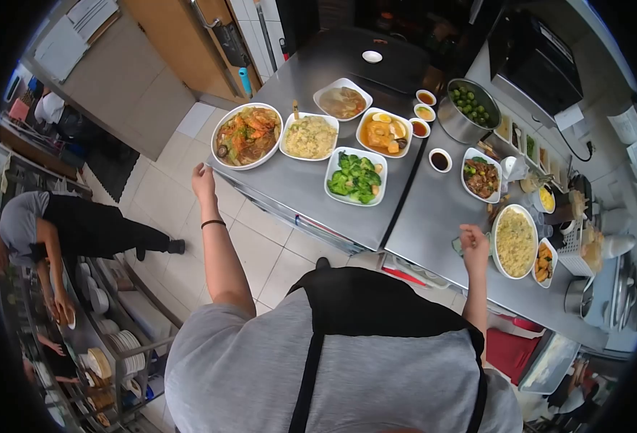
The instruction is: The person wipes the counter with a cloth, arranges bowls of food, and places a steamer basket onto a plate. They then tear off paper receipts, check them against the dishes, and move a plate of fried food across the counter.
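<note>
My left hand (203, 185) is off the counter's left front corner, its fingers loosely bent and nothing seen in them. Nearest to it stands a large white bowl (221, 157) of noodles topped with prawns. On the right, my right hand (475, 244) is over the counter with its fingers curled. A pale green cloth (457, 247) shows at its side, partly hidden by the hand. Just right of that hand is an oval white dish of yellow fried rice (515, 242). Beyond it sits a white bowl of meat and vegetables (481, 175).
The steel counter (275, 187) also bears broccoli (356, 177), rice (310, 137), an egg dish (385, 133), soup (343, 102) and sauce cups (439, 160). A metal pot of green vegetables (469, 110) stands behind. At left, another person (26, 224) bends over a shelf of plates.
</note>
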`<state>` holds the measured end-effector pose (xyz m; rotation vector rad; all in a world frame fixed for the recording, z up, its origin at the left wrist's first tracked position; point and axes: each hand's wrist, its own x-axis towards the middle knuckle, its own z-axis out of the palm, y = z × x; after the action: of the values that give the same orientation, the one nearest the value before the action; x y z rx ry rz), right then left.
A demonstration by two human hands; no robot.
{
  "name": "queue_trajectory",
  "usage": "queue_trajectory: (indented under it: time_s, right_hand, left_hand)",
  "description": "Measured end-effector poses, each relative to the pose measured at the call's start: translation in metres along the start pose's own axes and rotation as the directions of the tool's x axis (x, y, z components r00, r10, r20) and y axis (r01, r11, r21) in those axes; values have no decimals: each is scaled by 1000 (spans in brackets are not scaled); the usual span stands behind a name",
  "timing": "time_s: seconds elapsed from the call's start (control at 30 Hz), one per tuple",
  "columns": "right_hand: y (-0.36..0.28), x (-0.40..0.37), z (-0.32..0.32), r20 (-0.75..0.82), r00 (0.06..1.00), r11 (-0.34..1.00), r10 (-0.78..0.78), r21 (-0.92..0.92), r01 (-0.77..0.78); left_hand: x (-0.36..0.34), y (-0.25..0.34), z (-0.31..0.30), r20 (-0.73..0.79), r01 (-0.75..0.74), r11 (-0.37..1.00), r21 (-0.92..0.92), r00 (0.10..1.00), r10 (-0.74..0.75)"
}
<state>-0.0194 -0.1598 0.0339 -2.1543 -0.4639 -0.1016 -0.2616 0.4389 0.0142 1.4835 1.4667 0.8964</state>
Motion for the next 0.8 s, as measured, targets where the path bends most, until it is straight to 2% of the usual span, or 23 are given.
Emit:
queue_trajectory:
  time_s: [0.03, 0.07, 0.1, 0.17, 0.2, 0.23, 0.27, 0.3, 0.33, 0.37, 0.4, 0.43, 0.47, 0.5, 0.53, 0.57, 0.6, 0.63, 0.67, 0.73, 0.77, 0.8]
  right_hand:
    - [4, -3, -5, -65, 983, 985, -170, 19, 172]
    - [16, -7, -17, 48, 998, 996, 26, 90, -30]
    - [21, -6, -31, 42, 999, 996, 25, 88, -28]
    - [22, -2, -62, 252, 951, 983, 181, -66, -169]
    - [23, 3, -78, 250, 951, 980, 182, -130, -153]
    - [22, 12, -94, 236, 954, 971, 187, -194, -143]
    - [22, 21, -109, 178, 982, 998, 59, -43, -52]
    - [22, 31, -123, 103, 992, 993, -72, 97, 62]
    - [11, 46, -143, 18, 965, 962, -261, -77, 262]
    - [-2, 61, -166, -14, 896, 866, -443, -264, 424]
    - [-6, 77, -183, -114, 871, 864, -478, -241, 443]
    - [-10, 95, -198, -207, 835, 857, -510, -214, 470]
    - [-15, 115, -214, -302, 765, 822, -568, -252, 511]
    - [-22, 135, -229, -387, 682, 784, -621, -292, 548]
    - [-34, 151, -243, -453, 623, 769, -638, -331, 546]
    - [-45, 167, -255, -515, 558, 755, -651, -370, 541]
    - [-53, 184, -263, -556, 467, 721, -688, -449, 528]
    - [-61, 199, -270, -584, 371, 685, -722, -526, 504]
    - [-70, 210, -275, -588, 367, 685, -720, -523, 506]
    - [-88, 224, -281, -589, 329, 674, -739, -656, 339]
    - [-95, 229, -284, -593, 327, 677, -736, -655, 337]
    - [-101, 234, -287, -591, 324, 673, -739, -675, 302]
  left_hand:
    - [-13, 4, 5, -33, -142, 989, 46, 989, 143]
    - [-29, 7, 13, -54, -279, 956, 97, 957, 285]
    - [-57, 20, 22, -52, -281, 955, 91, 957, 287]
    - [-128, 56, 51, -17, -422, 906, 9, 906, 422]
    - [-160, 64, 69, 12, -529, 848, -42, 848, 530]
    - [-189, 62, 90, 109, -591, 806, -40, 799, 592]
    - [-218, 60, 110, 200, -658, 752, -47, 731, 652]
    - [-270, 77, 124, 342, -608, 777, -164, 703, 623]
    - [-318, 82, 131, 502, -568, 799, -199, 641, 580]
    - [-348, 61, 143, 667, -491, 840, -230, 549, 504]
    - [-378, 42, 147, 789, -529, 832, -168, 434, 435]
    - [-417, 40, 142, 870, -489, 867, -93, 384, 310]
    - [-443, 35, 136, 915, -495, 867, -64, 319, 249]
    - [-452, 0, 136, 939, -416, 908, -46, 291, 181]
    - [-458, -26, 133, 934, -578, 813, 71, 324, 149]
    - [-460, -57, 127, 908, -635, 770, 63, 356, 219]
    - [-460, -80, 118, 887, -589, 786, 189, 445, 121]
    - [-453, -116, 111, 852, -629, 685, 368, 524, 23]
    - [-447, -141, 105, 793, -640, 556, 531, 606, -59]
    - [-454, -130, 71, 669, -489, 519, 701, 704, -239]
    - [-414, -210, 67, 611, -476, 392, 787, 692, -384]
    - [-419, -215, 32, 584, -659, 59, 750, 701, 410]
